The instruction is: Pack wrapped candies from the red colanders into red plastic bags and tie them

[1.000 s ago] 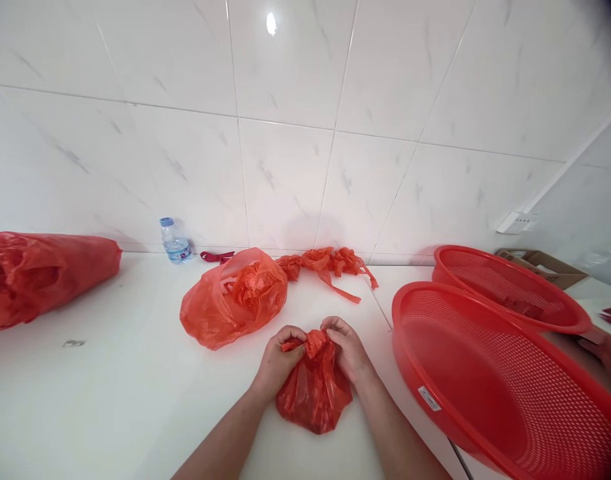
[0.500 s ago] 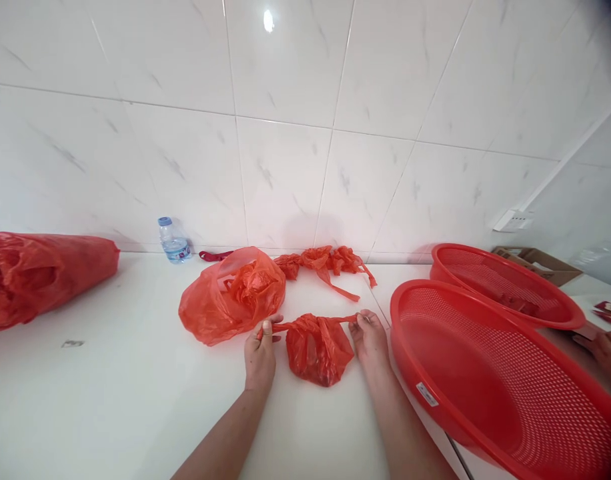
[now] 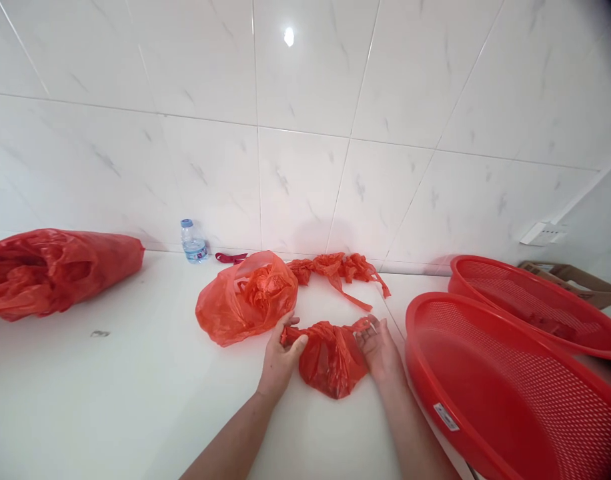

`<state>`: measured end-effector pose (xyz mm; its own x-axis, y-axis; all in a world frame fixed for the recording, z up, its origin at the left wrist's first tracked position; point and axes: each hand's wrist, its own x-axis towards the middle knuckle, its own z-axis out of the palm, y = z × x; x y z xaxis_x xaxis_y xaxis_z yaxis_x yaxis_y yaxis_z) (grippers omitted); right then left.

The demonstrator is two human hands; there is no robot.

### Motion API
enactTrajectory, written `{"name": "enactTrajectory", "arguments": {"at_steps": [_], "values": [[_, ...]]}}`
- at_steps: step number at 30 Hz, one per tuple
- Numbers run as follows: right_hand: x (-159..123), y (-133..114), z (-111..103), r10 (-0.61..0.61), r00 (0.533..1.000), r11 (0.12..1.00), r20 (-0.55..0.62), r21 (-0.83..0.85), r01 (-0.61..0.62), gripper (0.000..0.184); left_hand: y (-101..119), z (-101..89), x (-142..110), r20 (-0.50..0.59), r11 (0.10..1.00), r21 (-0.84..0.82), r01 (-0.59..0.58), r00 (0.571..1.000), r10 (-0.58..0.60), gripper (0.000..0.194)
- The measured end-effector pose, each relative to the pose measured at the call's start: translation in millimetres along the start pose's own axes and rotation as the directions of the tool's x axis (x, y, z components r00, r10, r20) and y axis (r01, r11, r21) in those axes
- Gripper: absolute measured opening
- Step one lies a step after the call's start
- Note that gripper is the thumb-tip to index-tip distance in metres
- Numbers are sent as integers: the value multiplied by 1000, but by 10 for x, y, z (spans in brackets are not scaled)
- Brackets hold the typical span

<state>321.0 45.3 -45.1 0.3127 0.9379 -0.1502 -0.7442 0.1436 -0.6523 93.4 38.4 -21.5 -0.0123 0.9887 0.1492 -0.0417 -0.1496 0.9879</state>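
Observation:
A small knotted red plastic bag (image 3: 333,363) rests on the white table between my hands, with dark contents showing faintly through its film. My left hand (image 3: 280,357) is at the bag's left end, thumb and fingers apart around the loose twisted end. On the other side, my right hand (image 3: 381,350) has its fingers spread and touches the bag's right end. Just beyond my left hand lies a larger open red plastic bag (image 3: 245,300) with crumpled plastic inside. A row of knotted red bags (image 3: 330,267) sits behind it along the wall.
Two red plastic baskets (image 3: 478,373) stand at the right, the far one holding some red pieces. A cardboard box (image 3: 575,283) is behind them. A water bottle (image 3: 194,243), a dark red strap (image 3: 230,258) and a large red plastic bundle (image 3: 65,270) are to the left.
My fingers have loosened from the bag's stretched ends, and both hands have moved in against its sides. The view has shifted, so everything appears slightly further right.

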Motion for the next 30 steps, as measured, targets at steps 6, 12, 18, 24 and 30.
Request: {"name": "enactTrajectory", "arguments": {"at_steps": [6, 12, 18, 24, 30], "values": [[-9, 40, 22, 54, 994, 994, 97, -105, -44, 37, -31, 29, 3, -9, 995, -80, 61, 998, -62, 60], [-7, 24, 11, 39, 996, 985, 79, -171, -25, 36, -147, 8, 65, -8, 994, -23, 104, 994, -105, 39], [-58, 9, 76, 26, 999, 979, 33, -202, -19, 44, -159, 1, 60, 11, 997, -8, 77, 997, -77, 36], [-112, 24, 172, -48, 994, 790, -97, -612, -21, 36, -83, -26, 27, 44, 1000, 3, 22, 999, -22, 33], [-120, 36, 239, 71, 997, 546, -29, -835, -63, 45, -49, -23, 9, 143, 1000, 3, -3, 990, 2, 32]]}}
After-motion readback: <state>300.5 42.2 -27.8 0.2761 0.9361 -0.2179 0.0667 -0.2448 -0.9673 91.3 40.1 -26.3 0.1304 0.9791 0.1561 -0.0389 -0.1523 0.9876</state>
